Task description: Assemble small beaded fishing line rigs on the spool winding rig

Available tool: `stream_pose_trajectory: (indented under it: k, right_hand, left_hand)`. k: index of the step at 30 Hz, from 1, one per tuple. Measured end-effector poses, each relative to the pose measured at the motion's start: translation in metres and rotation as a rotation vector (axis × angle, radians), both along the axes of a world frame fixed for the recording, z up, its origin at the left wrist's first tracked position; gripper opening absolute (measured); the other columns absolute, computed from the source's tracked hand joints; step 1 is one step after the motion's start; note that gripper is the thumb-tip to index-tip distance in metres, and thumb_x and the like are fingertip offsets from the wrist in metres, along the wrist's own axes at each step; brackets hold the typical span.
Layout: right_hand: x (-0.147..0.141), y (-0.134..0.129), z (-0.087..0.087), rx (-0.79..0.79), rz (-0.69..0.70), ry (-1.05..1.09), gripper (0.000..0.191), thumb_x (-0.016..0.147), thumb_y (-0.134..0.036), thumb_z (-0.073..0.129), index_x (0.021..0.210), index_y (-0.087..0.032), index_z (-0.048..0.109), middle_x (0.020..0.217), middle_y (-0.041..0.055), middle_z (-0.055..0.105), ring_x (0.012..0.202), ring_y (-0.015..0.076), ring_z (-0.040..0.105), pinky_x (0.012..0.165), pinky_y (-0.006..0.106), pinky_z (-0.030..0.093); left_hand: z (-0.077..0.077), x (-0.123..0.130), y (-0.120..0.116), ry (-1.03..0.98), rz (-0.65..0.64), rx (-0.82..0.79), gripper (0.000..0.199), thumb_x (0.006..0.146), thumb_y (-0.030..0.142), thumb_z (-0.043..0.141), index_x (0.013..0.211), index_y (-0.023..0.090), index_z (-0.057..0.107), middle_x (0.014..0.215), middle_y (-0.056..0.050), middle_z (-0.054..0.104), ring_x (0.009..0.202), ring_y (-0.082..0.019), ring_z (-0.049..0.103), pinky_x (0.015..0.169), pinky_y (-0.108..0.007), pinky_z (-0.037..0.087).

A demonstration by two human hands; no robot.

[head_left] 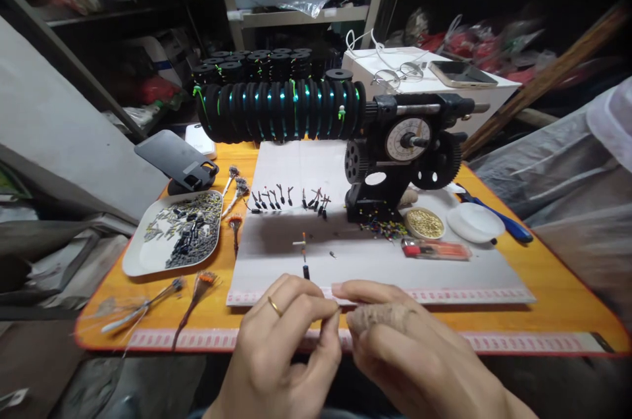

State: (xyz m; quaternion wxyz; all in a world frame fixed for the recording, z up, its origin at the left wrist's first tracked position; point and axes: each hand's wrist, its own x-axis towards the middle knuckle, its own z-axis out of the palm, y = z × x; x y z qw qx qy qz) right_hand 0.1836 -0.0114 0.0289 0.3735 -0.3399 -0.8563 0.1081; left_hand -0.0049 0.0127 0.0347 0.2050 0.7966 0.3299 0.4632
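Observation:
My left hand [289, 333], with a gold ring on one finger, is closed in a pinch near the board's front edge. What its fingertips hold is too small to make out. Close beside it, my right hand [409, 346] is also closed, its fingertips almost meeting the left ones. A beige, wrinkled wrapping [382, 317] shows among the right fingers, apparently around one of them. Just beyond the left hand lies a small black-ended float piece [306, 271] with an orange-and-white stem. Several small black pieces with thin stems [271, 200] lie in a row on the white board [276, 287].
A black winding machine [405, 142] carries a long row of black foam spools [281, 109]. At left are a white tray [129, 264] of small parts and a phone [172, 159]. Gold beads [424, 223], a red cutter knife [434, 250] and a white lid [475, 221] lie right.

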Motion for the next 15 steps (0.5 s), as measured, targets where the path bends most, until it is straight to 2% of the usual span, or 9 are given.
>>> stream_pose_trajectory:
  k: [4, 7, 11, 15]
  right_hand:
    - [-0.0075, 0.0017, -0.0007, 0.000, -0.053, 0.221, 0.029, 0.088, -0.001, 0.059, 0.107, -0.021, 0.055, 0.089, 0.0057, 0.074, 0.095, 0.0207, 0.075, 0.078, 0.031, 0.068]
    - [-0.0085, 0.0010, 0.0002, -0.038, -0.091, 0.271, 0.032, 0.085, 0.001, 0.060, 0.106, -0.023, 0.055, 0.089, 0.0056, 0.075, 0.092, 0.0202, 0.076, 0.072, 0.026, 0.068]
    - [-0.0040, -0.0017, -0.0001, -0.118, -0.111, 0.232, 0.024, 0.086, -0.001, 0.061, 0.096, -0.023, 0.058, 0.097, 0.0059, 0.078, 0.097, 0.0189, 0.076, 0.076, 0.022, 0.067]
    - [-0.0027, -0.0040, -0.0011, -0.157, -0.115, 0.277, 0.027, 0.084, -0.001, 0.065, 0.092, -0.025, 0.056, 0.106, 0.0037, 0.078, 0.096, 0.0173, 0.077, 0.076, 0.021, 0.067]
  left_hand:
    - [-0.0028, 0.0019, -0.0034, -0.079, -0.031, -0.118, 0.020, 0.083, -0.003, 0.059, 0.089, 0.015, 0.066, 0.080, -0.006, 0.069, 0.073, -0.015, 0.068, 0.064, -0.024, 0.057]
    - [-0.0047, 0.0020, -0.0047, -0.189, -0.059, -0.219, 0.023, 0.084, -0.003, 0.060, 0.092, 0.017, 0.068, 0.085, -0.004, 0.073, 0.081, -0.014, 0.071, 0.071, -0.022, 0.058]
    - [-0.0035, 0.0008, -0.0029, -0.252, -0.069, -0.275, 0.025, 0.085, -0.003, 0.062, 0.094, 0.019, 0.071, 0.088, -0.003, 0.076, 0.085, -0.014, 0.072, 0.074, -0.021, 0.059]
    - [0.0018, -0.0003, -0.0013, -0.267, -0.074, -0.257, 0.026, 0.083, -0.004, 0.062, 0.094, 0.018, 0.073, 0.086, -0.004, 0.075, 0.083, -0.014, 0.072, 0.073, -0.020, 0.059]
